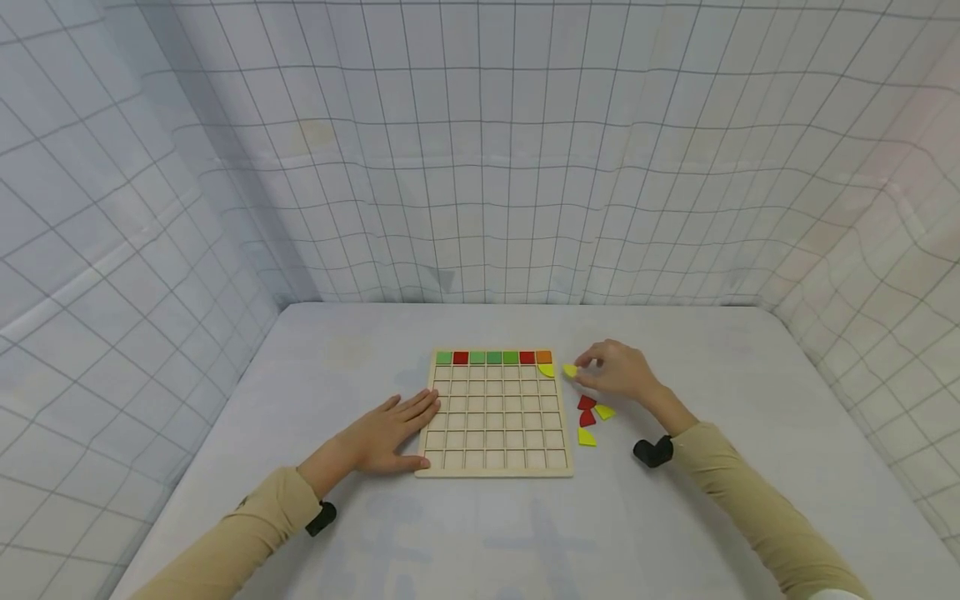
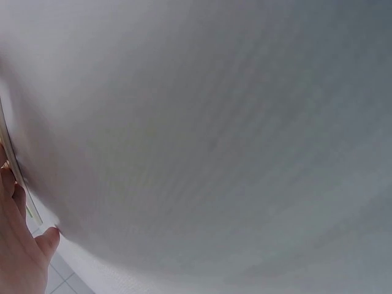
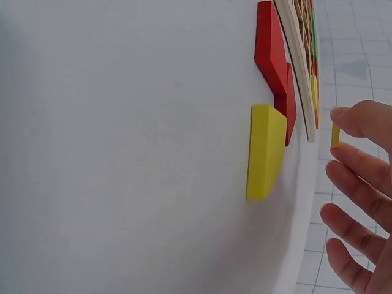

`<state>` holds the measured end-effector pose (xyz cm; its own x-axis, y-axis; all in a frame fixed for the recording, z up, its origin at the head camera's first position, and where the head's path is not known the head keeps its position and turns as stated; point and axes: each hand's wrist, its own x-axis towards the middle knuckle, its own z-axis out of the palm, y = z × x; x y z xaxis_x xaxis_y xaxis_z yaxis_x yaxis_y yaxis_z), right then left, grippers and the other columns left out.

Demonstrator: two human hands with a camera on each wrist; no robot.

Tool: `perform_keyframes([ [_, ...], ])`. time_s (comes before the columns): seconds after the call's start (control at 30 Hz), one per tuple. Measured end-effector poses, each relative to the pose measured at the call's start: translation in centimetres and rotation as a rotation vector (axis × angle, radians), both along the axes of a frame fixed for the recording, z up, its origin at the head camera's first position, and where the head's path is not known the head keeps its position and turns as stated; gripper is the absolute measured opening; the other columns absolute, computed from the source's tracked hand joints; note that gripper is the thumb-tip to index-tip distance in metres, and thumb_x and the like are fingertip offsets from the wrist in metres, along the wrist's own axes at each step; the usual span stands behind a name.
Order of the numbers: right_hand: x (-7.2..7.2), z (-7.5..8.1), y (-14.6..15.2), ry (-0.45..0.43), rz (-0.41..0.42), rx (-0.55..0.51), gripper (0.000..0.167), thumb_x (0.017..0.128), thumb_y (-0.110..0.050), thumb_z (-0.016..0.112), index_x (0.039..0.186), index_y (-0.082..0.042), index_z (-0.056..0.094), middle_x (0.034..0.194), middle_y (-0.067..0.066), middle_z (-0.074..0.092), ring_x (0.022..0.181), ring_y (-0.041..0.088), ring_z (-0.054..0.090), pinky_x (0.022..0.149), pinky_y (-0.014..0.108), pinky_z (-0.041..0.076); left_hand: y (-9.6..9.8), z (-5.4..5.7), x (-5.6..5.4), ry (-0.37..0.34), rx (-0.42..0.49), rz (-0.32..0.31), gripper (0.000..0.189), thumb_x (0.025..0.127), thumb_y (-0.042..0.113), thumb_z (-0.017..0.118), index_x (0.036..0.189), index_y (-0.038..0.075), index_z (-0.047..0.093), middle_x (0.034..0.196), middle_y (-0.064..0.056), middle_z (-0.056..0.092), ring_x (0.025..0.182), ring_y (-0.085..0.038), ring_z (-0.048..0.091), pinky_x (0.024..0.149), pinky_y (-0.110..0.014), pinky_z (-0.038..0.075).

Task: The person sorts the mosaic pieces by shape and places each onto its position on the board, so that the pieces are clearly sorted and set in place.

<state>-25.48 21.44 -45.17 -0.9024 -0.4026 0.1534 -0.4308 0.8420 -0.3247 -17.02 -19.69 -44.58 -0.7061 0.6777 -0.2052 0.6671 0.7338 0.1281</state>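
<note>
A wooden grid board (image 1: 493, 473) lies on the table, its top row filled with green, red and orange square tiles. One yellow quarter-circle piece (image 1: 547, 370) sits in the second row at the right end. My left hand (image 1: 386, 435) rests with spread fingers on the board's left edge. Just off the board's upper right side, my right hand (image 1: 617, 370) pinches another yellow quarter-circle piece (image 3: 335, 130) between thumb and index finger. In the right wrist view the other fingers are spread apart. The left wrist view shows only part of the left hand (image 2: 21, 251) at the board's edge.
Right of the board lie loose red pieces (image 1: 587, 418) and yellow pieces (image 1: 587, 437). The white table (image 1: 465, 542) stretches around the board. Grid-patterned curtains (image 1: 480, 167) hang behind and at both sides.
</note>
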Motion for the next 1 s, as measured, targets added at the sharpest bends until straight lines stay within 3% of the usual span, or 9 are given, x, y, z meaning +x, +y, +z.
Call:
perform_keyframes([
  [0.23, -0.2, 0.1, -1.0, 0.042, 0.03, -0.019, 0.027, 0.08, -0.036, 0.076, 0.097, -0.015, 0.077, 0.088, -0.004, 0.071, 0.08, 0.014, 0.058, 0.065, 0.025, 0.048, -0.1, -0.2, 0.0, 0.009, -0.002, 0.002, 0.09, 0.09, 0.065, 0.046, 0.154, 0.008, 0.019, 0.162, -0.009, 0.014, 0.15, -0.027, 0.016, 0.116, -0.057, 0.021],
  [1.0, -1.1, 0.2, -3.7, -0.015, 0.031, -0.027, 0.032, 0.079, -0.042, 0.075, 0.097, -0.016, 0.077, 0.092, -0.004, 0.072, 0.082, 0.013, 0.055, 0.067, 0.027, 0.047, -0.1, -0.2, 0.0, 0.019, 0.01, -0.008, 0.09, 0.09, 0.065, 0.047, 0.154, 0.007, 0.02, 0.162, -0.01, 0.015, 0.149, -0.027, 0.017, 0.115, -0.058, 0.022],
])
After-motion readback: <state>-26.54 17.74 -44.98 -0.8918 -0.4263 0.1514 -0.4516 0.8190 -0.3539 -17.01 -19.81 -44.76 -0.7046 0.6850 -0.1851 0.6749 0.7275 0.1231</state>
